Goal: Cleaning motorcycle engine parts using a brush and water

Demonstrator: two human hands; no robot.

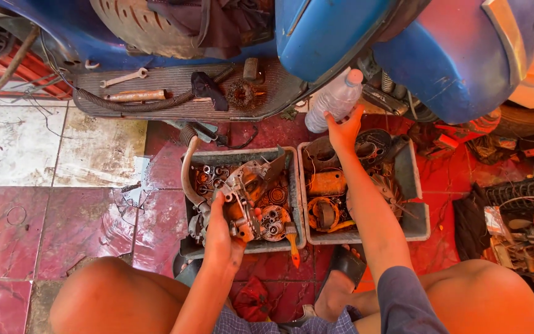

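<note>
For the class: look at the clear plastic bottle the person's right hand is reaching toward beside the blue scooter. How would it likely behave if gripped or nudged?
The plastic bottle looks thin-walled, so it would probably dent under the right hand. It leans rather than standing upright, so a nudge might tip it. Its round body would likely roll on the tiled floor.

Clear plastic bottle (336, 99), pale cap, no label visible, leaning just above the right hand's fingertips (343, 117), touching them. No labels, signs or screens visible.
</note>
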